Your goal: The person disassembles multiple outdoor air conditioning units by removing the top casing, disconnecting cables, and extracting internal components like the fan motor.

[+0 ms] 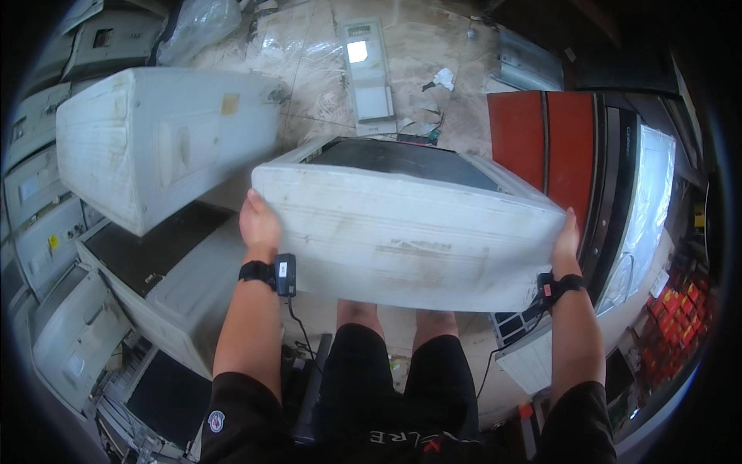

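Note:
A large, dirty white metal appliance casing [410,240] spans the space in front of my body, held at both ends. It is tilted, and a dark panel or opening [402,162] shows on its upper side. My left hand [259,222] grips its left end, with the fingers partly hidden behind the edge. At the opposite end, my right hand [566,236] is closed on the right edge, its fingertips mostly out of sight. Each wrist wears a black strap with a small box and a cable. The underside of the casing cannot be seen.
Left of me stand another white casing [201,127] and an open one with a dark inside [154,247]. A red-fronted cabinet [514,143] and a plastic-wrapped white panel [653,209] stand at right. A long grey panel [368,73] and scraps lie on the dusty floor ahead.

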Demonstrator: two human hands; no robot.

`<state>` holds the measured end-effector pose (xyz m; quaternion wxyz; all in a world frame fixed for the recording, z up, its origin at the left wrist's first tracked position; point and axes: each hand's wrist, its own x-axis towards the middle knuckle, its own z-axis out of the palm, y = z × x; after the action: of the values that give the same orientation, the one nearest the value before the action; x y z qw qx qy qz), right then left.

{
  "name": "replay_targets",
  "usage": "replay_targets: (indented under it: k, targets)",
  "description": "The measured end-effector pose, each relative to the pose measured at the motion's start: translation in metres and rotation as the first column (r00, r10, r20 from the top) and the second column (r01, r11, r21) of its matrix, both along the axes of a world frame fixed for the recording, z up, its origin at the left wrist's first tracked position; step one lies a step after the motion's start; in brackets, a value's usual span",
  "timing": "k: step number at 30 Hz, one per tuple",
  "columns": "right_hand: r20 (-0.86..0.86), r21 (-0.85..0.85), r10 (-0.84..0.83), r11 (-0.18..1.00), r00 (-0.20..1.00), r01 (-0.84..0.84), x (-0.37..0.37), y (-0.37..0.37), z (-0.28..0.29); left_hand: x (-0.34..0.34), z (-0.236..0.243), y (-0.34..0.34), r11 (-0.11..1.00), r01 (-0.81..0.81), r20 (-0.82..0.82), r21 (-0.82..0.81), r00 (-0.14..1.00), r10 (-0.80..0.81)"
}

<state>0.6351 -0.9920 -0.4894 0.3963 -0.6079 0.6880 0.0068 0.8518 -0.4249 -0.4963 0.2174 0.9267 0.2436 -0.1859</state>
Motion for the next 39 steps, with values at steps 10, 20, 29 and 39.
replay_targets:
  k: [10, 20, 29, 39]
  targets:
    - [0.298, 0.631, -0.335, 0.772, 0.894, 0.079, -0.08, 0.023, 0.024, -0.014, 0.006, 0.03, 0.733, -0.2, -0.129, -0.65, 0.98, 0.153]
    - [0.197, 0.556, -0.371, 0.804, 0.907, 0.208, -0.015, 0.061, 0.065, -0.01, 0.022, 0.032, 0.62, -0.293, -0.276, -0.727, 0.953, 0.126]
    - [0.245, 0.584, -0.399, 0.789, 0.884, 0.194, -0.024, 0.061, 0.06, -0.011, 0.043, 0.021, 0.367, -0.474, -0.429, -0.8, 0.88, 0.202]
    - [0.269, 0.654, -0.471, 0.729, 0.84, 0.199, -0.062, 0.067, 0.039, -0.004, 0.024, 0.046, 0.472, -0.394, -0.376, -0.789, 0.917, 0.137]
